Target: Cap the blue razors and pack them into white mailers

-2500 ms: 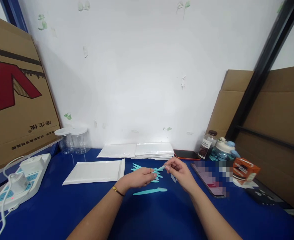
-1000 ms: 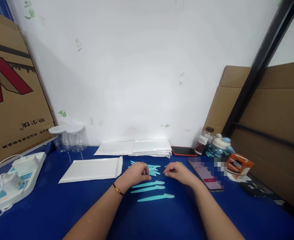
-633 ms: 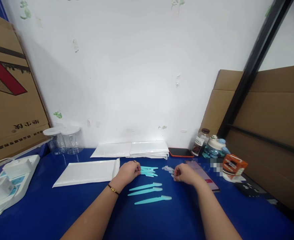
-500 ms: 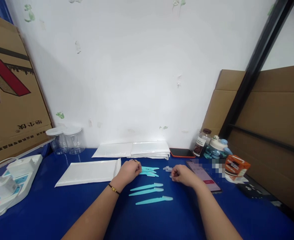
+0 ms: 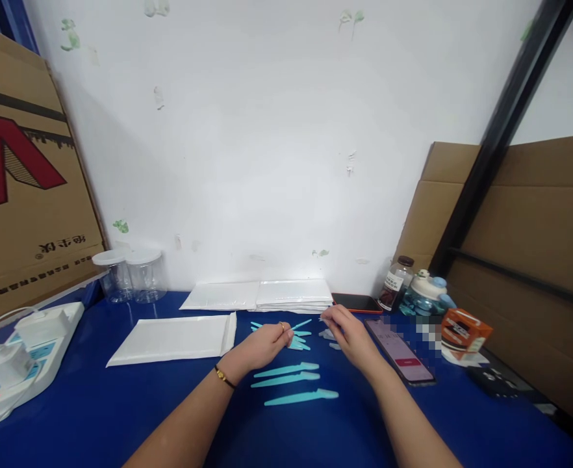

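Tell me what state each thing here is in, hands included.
Left hand: closed on a turquoise stick
Right hand: fingers bent, grip unclear
Three nearer sticks: flat, apart
Clear pieces: loose
Jars: lids on
Bottle: capped
Nearer phone: screen lit
Farther phone: screen dark
Power strip: plugs in, red light on
Orange box: standing

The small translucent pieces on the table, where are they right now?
In the head view, the translucent pieces lie just right of the middle, beside the right hand and to the right of the turquoise pile.
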Demonstrator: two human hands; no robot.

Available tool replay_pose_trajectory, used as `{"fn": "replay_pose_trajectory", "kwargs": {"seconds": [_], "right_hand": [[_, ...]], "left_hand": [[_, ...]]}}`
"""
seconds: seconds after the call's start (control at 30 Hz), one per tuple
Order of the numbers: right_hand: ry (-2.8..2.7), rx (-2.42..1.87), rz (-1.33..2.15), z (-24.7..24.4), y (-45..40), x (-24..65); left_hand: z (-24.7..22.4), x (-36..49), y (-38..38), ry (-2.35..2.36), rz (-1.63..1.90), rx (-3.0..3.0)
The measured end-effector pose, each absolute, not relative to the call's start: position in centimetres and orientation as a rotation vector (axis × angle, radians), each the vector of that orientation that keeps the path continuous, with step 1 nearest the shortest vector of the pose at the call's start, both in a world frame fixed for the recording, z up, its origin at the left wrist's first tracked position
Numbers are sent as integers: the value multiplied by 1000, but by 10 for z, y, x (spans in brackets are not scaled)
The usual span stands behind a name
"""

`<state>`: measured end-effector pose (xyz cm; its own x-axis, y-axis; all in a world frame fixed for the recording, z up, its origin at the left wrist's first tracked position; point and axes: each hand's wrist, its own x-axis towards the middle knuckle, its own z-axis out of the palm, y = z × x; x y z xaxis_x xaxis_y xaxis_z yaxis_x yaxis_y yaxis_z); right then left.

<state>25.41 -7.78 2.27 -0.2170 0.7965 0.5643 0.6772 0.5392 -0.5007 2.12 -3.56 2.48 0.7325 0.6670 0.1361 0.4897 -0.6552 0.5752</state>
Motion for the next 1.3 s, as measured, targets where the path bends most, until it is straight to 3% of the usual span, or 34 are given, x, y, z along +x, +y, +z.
{"fn": "replay_pose_trajectory", "kwargs": {"seconds": [0.57, 0.77, 0.93, 1.3], "right_hand": [[-2158, -1121, 346, 22, -83, 235], [-2071, -1463, 343, 16, -74, 288], [-2146, -1732, 363, -2, -66, 304], [-2048, -1629, 599, -6, -66, 282]], "left_hand": [[26, 22, -44, 855, 307, 2519], [19, 18, -42, 894, 182, 2560], [11, 16, -31, 1123, 349, 2625], [2, 15, -18, 1256, 372, 2665]]}}
